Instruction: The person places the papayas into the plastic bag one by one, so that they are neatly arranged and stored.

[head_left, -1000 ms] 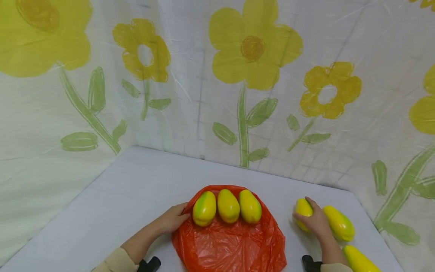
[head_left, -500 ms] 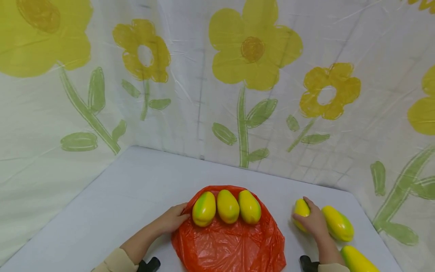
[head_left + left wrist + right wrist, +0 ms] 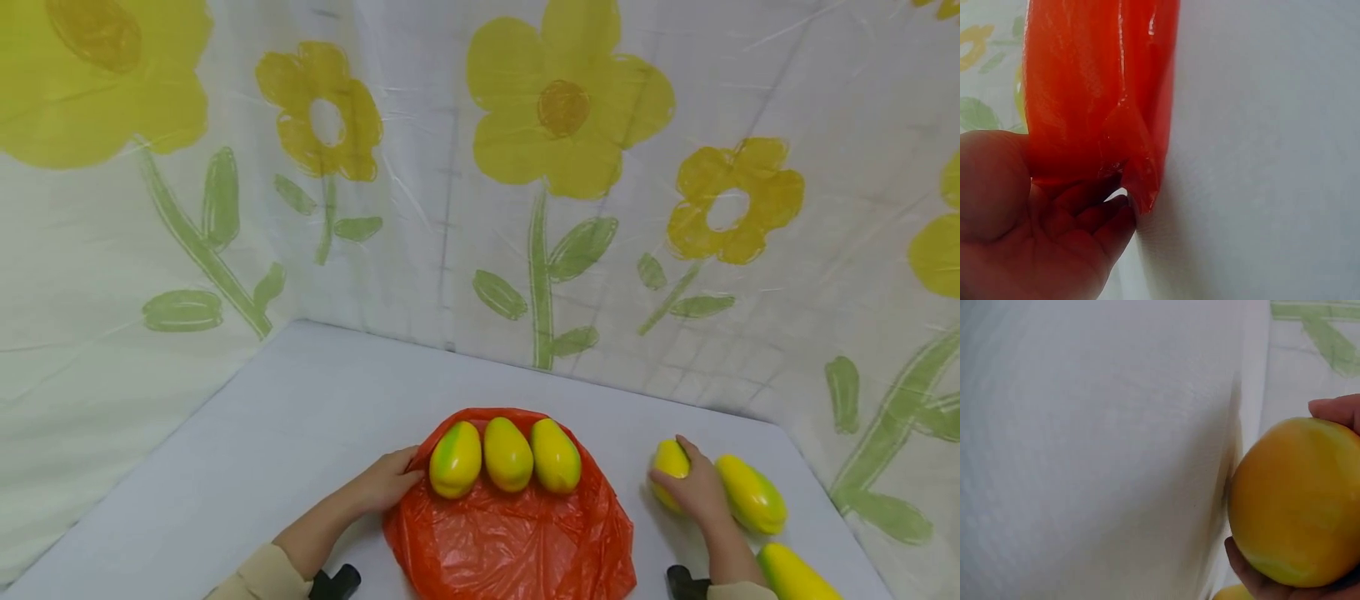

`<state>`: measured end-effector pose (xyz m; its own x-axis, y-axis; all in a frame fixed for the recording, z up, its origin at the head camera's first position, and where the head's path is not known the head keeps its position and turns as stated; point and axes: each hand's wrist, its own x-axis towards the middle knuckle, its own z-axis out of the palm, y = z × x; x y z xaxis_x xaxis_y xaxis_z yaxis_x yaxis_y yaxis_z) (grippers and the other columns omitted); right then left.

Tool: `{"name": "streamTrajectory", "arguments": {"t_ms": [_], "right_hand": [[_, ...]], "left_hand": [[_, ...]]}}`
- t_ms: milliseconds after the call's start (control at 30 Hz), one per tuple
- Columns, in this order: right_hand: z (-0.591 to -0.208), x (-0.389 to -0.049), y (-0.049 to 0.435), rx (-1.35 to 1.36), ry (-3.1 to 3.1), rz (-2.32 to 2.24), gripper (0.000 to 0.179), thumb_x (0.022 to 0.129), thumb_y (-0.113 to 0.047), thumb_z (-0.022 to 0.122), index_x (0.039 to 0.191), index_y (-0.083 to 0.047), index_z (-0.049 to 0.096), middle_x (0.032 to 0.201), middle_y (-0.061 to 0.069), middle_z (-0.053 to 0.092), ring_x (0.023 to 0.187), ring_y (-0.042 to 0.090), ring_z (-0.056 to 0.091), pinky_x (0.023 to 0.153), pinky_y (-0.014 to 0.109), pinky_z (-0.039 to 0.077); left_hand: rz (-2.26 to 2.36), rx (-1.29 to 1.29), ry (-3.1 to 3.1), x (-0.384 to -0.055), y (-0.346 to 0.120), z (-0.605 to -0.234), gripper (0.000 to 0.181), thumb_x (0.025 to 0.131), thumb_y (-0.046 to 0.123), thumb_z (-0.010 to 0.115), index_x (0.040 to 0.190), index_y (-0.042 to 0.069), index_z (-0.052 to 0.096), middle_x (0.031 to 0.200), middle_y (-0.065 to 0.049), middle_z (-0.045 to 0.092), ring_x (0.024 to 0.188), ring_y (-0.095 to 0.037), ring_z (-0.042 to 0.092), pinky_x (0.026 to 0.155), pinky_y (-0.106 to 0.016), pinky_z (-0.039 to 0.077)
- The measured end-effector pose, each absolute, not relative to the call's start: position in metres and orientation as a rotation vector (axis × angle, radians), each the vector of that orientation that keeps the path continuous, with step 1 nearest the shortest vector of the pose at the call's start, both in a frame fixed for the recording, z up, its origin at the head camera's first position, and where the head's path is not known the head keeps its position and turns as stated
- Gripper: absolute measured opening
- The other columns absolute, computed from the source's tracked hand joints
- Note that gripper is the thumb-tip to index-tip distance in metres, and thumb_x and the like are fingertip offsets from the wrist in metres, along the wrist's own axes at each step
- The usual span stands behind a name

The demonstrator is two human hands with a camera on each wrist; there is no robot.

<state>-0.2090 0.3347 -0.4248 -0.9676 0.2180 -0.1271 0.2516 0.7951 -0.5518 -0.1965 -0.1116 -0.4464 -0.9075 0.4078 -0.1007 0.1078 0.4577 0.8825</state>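
A red plastic bag (image 3: 517, 546) lies spread with its mouth open on the white table, and three yellow-green papayas (image 3: 508, 454) rest in a row at its far side. My left hand (image 3: 384, 482) pinches the bag's left rim; in the left wrist view, the red film (image 3: 1094, 94) passes between thumb and fingers (image 3: 1079, 219). To the right of the bag, my right hand (image 3: 699, 487) grips another papaya (image 3: 670, 460) around its sides. The right wrist view shows that papaya (image 3: 1297, 500) between the thumb and fingers, close over the table.
Two more papayas lie at the right: one (image 3: 752, 493) just beside my right hand, the other (image 3: 797, 575) nearer the front, partly cut off. Beyond the white table (image 3: 337, 383) hangs a flower-printed curtain (image 3: 420, 208) on the far and side edges.
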Motion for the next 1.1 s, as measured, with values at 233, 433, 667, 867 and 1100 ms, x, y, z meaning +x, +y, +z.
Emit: {"name": "streamTrajectory", "arguments": {"t_ms": [233,433,667,867,1100], "right_hand": [[-0.418,-0.205,0.332,0.359,2.926,-0.992,0.083,0.087,-0.035,0.058,0.149,-0.006,0.01,0.145,0.033,0.02,0.119,0.045,0.034,0.098,0.062,0.035],[-0.405,-0.202,0.328,0.399,2.888,-1.105,0.083,0.089,-0.038,0.055,0.15,-0.01,0.006,0.147,0.031,0.018,0.117,0.043,0.034,0.095,0.058,0.038],[-0.391,-0.195,0.32,0.446,2.824,-1.229,0.083,0.09,-0.046,0.052,0.151,-0.02,0.003,0.146,0.028,0.019,0.113,0.04,0.033,0.086,0.05,0.042],[-0.383,-0.188,0.308,0.413,2.765,-1.34,0.081,0.089,-0.046,0.053,0.151,-0.026,0.004,0.147,0.025,0.02,0.112,0.036,0.036,0.076,0.034,0.043],[-0.377,-0.18,0.285,0.348,2.706,-1.457,0.077,0.09,-0.041,0.056,0.15,-0.026,0.01,0.145,0.024,0.023,0.11,0.033,0.04,0.073,0.027,0.044]], "left_hand": [[1.427,0.449,2.42,-0.196,-0.112,-0.448,0.038,0.095,0.014,0.047,0.131,0.0,0.046,0.109,-0.012,0.061,0.073,-0.014,0.06,0.066,-0.029,0.057],[1.426,0.463,2.414,-0.196,-0.112,-0.447,0.037,0.096,0.015,0.046,0.13,0.0,0.047,0.102,-0.01,0.062,0.069,-0.014,0.06,0.062,-0.028,0.056],[1.425,0.459,2.413,-0.196,-0.112,-0.446,0.036,0.096,0.014,0.046,0.129,0.0,0.047,0.099,-0.009,0.062,0.067,-0.014,0.059,0.06,-0.028,0.055],[1.428,0.449,2.407,-0.196,-0.112,-0.446,0.036,0.096,0.016,0.046,0.129,0.0,0.047,0.097,-0.008,0.062,0.066,-0.014,0.06,0.059,-0.028,0.055],[1.431,0.453,2.41,-0.196,-0.112,-0.446,0.036,0.096,0.015,0.046,0.129,0.0,0.047,0.097,-0.008,0.062,0.066,-0.014,0.06,0.059,-0.028,0.055]]}}
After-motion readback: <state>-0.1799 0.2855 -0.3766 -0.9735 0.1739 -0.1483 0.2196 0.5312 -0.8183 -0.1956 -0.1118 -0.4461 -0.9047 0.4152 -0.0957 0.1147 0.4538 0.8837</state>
